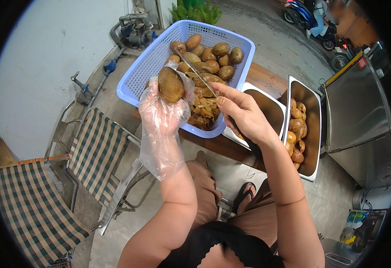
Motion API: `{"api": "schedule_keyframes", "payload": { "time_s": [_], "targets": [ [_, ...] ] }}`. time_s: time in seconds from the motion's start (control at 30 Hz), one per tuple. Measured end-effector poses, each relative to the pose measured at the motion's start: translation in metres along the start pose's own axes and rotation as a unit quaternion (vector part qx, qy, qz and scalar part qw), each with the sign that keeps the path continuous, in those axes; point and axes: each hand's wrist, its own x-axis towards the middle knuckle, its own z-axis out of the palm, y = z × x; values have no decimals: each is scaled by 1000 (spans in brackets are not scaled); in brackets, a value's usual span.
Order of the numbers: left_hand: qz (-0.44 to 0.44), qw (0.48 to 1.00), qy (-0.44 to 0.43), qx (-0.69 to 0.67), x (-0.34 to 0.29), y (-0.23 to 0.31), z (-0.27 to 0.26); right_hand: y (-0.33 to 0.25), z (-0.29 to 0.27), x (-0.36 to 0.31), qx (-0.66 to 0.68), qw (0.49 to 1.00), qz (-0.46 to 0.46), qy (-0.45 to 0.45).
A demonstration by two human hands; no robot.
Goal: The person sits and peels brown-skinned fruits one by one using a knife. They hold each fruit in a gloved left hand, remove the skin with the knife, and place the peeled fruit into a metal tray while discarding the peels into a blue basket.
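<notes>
My left hand (159,109), in a clear plastic glove, grips a large brown oval fruit (171,85) with wrinkled, streaked skin. Bare, my right hand (244,111) is closed around a knife (195,71); its long blade points up and left, just right of the fruit and apart from it. Both hands are over the near side of a lavender plastic basket (130,76). More whole brown fruits (209,54) fill the basket's far part, and a heap of loose brown peels (204,109) lies in its near part. My right fingers cover part of the knife handle.
Right of the basket, a metal pan (262,105) and a deeper one (311,129) holding peeled orange-brown fruits (297,127) stand by a wooden table (267,82). Checked folding chairs (95,152) are at left, a steel cabinet (360,111) at right. A person on a motorbike (318,22) is beyond.
</notes>
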Motion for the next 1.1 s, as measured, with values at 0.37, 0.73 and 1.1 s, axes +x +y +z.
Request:
{"api": "schedule_keyframes", "payload": {
  "time_s": [0.37,0.73,1.1],
  "targets": [
    [7,999,-50,15,-12,3,2,3,34,8,-141,952,-271,18],
    [-34,995,-92,-10,-8,-2,-9,6,36,10,-168,947,-272,37],
    [-35,998,-55,-23,-9,-3,13,1,23,9,-59,982,-178,36]
  ]
}}
